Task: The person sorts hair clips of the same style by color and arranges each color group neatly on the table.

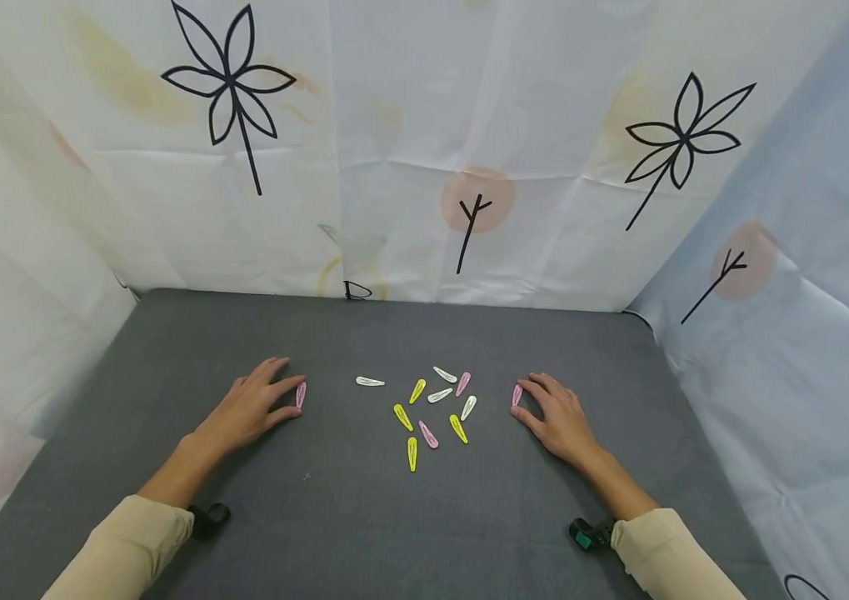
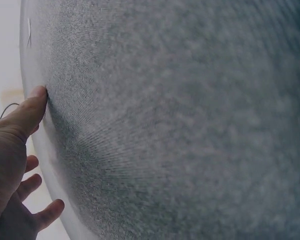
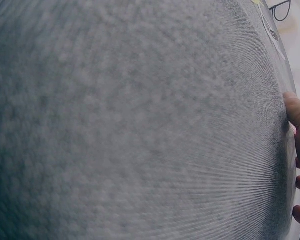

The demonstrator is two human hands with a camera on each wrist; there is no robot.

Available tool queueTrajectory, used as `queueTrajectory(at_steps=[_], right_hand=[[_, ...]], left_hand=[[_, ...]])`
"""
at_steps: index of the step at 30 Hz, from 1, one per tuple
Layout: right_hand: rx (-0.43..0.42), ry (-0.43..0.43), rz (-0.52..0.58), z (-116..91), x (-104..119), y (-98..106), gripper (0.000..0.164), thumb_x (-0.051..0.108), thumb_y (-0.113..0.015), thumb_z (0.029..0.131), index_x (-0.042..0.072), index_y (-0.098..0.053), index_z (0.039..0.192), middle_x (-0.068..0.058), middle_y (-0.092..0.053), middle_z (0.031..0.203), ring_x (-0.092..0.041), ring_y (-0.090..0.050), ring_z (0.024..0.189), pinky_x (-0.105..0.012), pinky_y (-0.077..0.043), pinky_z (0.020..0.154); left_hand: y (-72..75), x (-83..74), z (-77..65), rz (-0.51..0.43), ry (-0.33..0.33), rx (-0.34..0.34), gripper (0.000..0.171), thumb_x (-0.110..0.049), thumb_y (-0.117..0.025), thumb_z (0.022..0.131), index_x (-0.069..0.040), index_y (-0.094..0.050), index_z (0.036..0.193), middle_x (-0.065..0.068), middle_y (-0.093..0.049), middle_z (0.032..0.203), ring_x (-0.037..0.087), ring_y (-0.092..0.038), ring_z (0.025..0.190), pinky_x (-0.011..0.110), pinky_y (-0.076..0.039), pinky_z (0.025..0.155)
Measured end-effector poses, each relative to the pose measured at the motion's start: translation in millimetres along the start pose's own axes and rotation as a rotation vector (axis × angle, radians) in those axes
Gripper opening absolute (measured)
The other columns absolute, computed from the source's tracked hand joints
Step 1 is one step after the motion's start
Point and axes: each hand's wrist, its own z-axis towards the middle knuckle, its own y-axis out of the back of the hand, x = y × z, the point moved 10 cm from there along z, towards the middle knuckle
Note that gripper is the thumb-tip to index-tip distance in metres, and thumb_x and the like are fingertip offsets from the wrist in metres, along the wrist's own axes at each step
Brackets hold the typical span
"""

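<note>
My left hand [image 1: 247, 410] pinches a pink snap hair clip [image 1: 301, 395] lengthwise, index fingertip at its far end and thumb at its near end, low over the grey table. On the other side, my right hand [image 1: 561, 417] holds another pink hair clip [image 1: 517, 395] the same way between thumb and index finger. The left wrist view shows that thumb [image 2: 32, 110] down at the cloth; its clip is hidden there. A sliver of pink shows behind the thumb [image 3: 297, 111] in the right wrist view. Between the hands lie loose pink, yellow and white hair clips.
Among the scattered clips are a white clip [image 1: 370, 382] apart to the left, a yellow clip [image 1: 412, 454] nearest me and a pink clip [image 1: 428, 434]. The grey table [image 1: 364, 533] meets a white patterned curtain [image 1: 394, 100] at the back and both sides.
</note>
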Motion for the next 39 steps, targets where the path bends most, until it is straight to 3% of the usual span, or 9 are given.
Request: queueTrajectory(at_steps=[10,21,29,39], right_hand=[[0.001,-0.005,0.001,-0.5,-0.2,-0.4,0.056,0.035,-0.074,0.089,0.005,-0.06,0.135,-0.023,-0.052,0.141,-0.042,-0.041,0.136,-0.063,-0.03,0.106],[-0.012,-0.003,0.032,-0.2,-1.3,-0.4,0.055,0.032,-0.075,0.089,0.004,-0.061,0.134,-0.023,-0.052,0.141,-0.043,-0.041,0.135,-0.064,-0.029,0.105],[-0.03,-0.018,0.088,1.3,-2.8,2.6,0.052,0.026,-0.079,0.085,0.004,-0.064,0.13,-0.024,-0.053,0.139,-0.044,-0.044,0.132,-0.067,-0.027,0.104],[-0.043,-0.02,0.125,2.9,-2.5,5.3,0.051,0.024,-0.082,0.083,0.003,-0.066,0.127,-0.024,-0.055,0.135,-0.044,-0.047,0.129,-0.068,-0.027,0.103]], left_hand=[[0.2,9.5,-2.2,-0.03,0.064,0.068,0.054,-0.028,-0.072,0.091,-0.006,-0.058,0.139,0.03,-0.038,0.149,0.05,-0.032,0.138,0.072,-0.035,0.094],[5.6,-1.4,3.5,-0.043,0.039,0.051,0.058,-0.03,-0.075,0.089,-0.005,-0.057,0.138,0.031,-0.036,0.149,0.049,-0.033,0.138,0.072,-0.034,0.096],[2.1,-43.3,24.1,-0.013,-0.052,-0.037,0.062,-0.034,-0.078,0.085,-0.004,-0.06,0.136,0.028,-0.042,0.147,0.043,-0.039,0.137,0.066,-0.04,0.094],[-28.4,-112.6,45.7,-0.074,-0.173,-0.016,0.059,-0.04,-0.076,0.087,-0.006,-0.064,0.133,0.021,-0.046,0.147,0.037,-0.041,0.138,0.061,-0.043,0.096]])
